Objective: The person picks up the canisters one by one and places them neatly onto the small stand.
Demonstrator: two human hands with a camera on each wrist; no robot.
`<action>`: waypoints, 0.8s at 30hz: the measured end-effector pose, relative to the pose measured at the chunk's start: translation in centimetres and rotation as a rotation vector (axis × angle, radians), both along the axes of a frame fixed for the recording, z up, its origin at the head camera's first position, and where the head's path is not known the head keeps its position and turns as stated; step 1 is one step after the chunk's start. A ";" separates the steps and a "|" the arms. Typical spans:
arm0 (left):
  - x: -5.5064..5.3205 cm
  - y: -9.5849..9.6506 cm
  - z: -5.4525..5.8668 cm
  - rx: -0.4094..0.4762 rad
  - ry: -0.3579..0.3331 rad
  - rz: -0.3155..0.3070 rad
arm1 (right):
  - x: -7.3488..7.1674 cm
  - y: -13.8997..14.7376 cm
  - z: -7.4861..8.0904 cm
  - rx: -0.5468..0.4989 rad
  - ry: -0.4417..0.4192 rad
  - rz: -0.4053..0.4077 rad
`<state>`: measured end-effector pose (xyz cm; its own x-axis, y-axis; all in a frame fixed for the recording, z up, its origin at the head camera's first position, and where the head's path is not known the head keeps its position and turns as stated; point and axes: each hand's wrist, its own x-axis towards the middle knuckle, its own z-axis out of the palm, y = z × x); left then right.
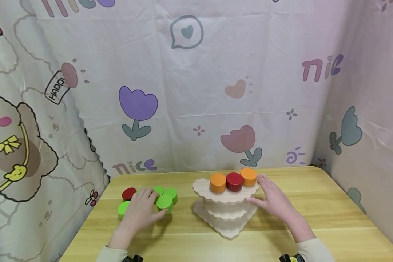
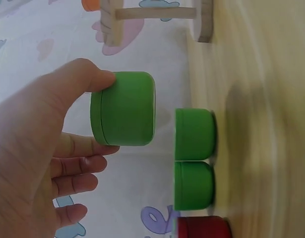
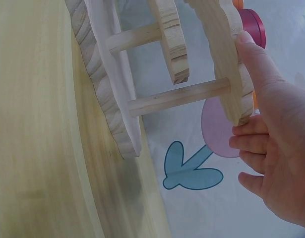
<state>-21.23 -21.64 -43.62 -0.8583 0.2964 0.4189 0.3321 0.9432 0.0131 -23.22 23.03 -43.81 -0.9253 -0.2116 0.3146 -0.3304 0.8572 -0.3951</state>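
My left hand [image 1: 139,210] pinches a green cylinder block [image 2: 125,108] between thumb and index finger, raised off the table. More green blocks [image 1: 171,194] stand around the hand, and a red block [image 1: 129,194] is beyond it on the left. A tiered wooden stand [image 1: 227,197] with scalloped edges is in the middle of the table. On its top tier sit two orange blocks [image 1: 218,183] with a dark red block [image 1: 234,182] between them. The right hand [image 1: 276,198] holds the right corner of that tier, thumb and fingers on different edges.
The pale wooden table [image 1: 186,240] runs back to a printed cloth [image 1: 196,91]. Similar cloth hangs at the left and right sides. Round dowels [image 3: 179,97] join the stand's boards.
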 end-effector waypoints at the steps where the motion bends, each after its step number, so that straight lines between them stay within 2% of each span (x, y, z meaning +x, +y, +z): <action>1: 0.0 0.1 0.1 -0.003 0.006 -0.002 | 0.0 0.0 0.0 0.003 0.001 0.000; 10: -0.5 1.2 1.8 0.009 0.074 -0.044 | -0.2 0.0 0.0 0.017 0.006 0.011; 18: -1.3 2.7 3.5 0.026 0.141 -0.090 | -0.4 0.1 -0.1 0.018 0.007 0.014; 24: -2.0 4.3 4.5 0.006 0.184 -0.123 | -0.3 0.1 -0.1 0.014 0.000 0.010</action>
<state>-23.18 -17.37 -39.08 -0.7250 0.3909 0.5671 0.4417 0.8956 -0.0526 -23.49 23.09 -43.94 -0.9230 -0.2255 0.3117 -0.3391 0.8594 -0.3825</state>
